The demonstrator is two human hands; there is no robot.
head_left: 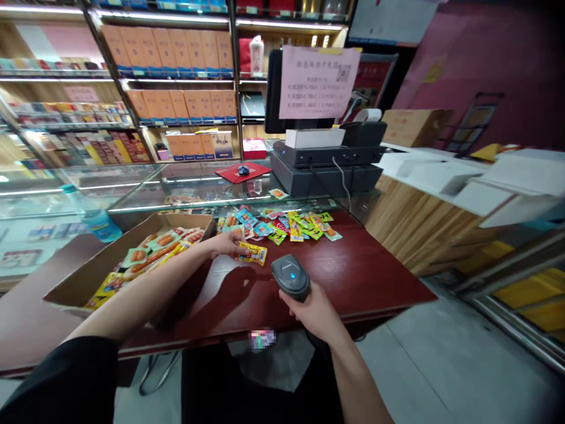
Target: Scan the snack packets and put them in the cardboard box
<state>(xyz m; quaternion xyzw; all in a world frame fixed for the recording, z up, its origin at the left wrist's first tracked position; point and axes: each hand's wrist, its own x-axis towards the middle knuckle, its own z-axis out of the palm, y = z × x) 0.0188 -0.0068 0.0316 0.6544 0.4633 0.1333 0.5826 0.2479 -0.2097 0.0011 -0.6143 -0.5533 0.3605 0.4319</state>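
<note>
Pinched in my left hand (227, 244) is a small yellow snack packet (253, 253), held just above the dark red table (353, 271). My right hand (315, 309) is wrapped round the handle of a dark grey barcode scanner (290, 275), whose top shows a blue light. The scanner head is close to the packet, a little to its right and nearer to me. Behind both lies a pile of small snack packets (295, 225) in yellow, green, blue and red. Under my left forearm, a cardboard box (66, 288) holds sausage packets (152, 254) and yellow packets.
A glass counter (185, 187) borders the table's far side, carrying a mouse (243, 170) on a red mat and a cash register (326, 171). At the left stands a blue bottle (99, 221). Boxed goods fill the back shelves. White boxes (441, 174) sit on a wooden counter at right.
</note>
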